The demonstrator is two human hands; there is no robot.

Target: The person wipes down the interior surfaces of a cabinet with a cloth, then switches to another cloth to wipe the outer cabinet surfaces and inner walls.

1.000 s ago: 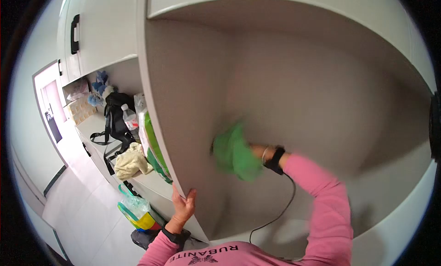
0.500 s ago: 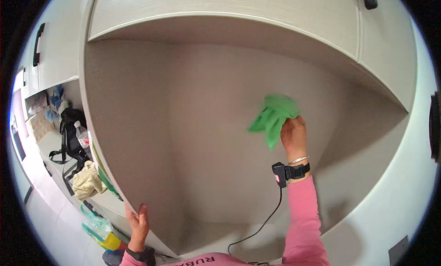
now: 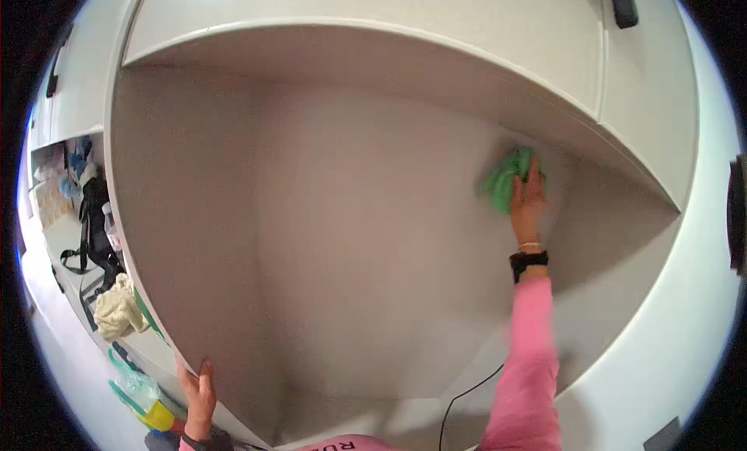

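My right hand (image 3: 529,198) presses a crumpled green cloth (image 3: 506,180) against the back panel of a light cabinet niche (image 3: 373,217), near its upper right corner. A dark band and a bracelet circle that wrist. Low on the left, my left hand (image 3: 200,389) grips the front edge of the niche's side panel (image 3: 167,280), its thumb on the inner side and its fingers partly hidden behind the edge.
Left of the panel, a shelf holds a black bag (image 3: 97,233), a cream cloth (image 3: 119,309) and a bottle (image 3: 111,231). Below stands a bag with a yellow part (image 3: 158,416). A black cable (image 3: 459,396) hangs beside my right arm. Cabinet doors (image 3: 646,101) are above.
My right hand has carried the green cloth from the niche's left side across to the upper right of the back panel. The view has swung right. My left hand stays on the panel edge.
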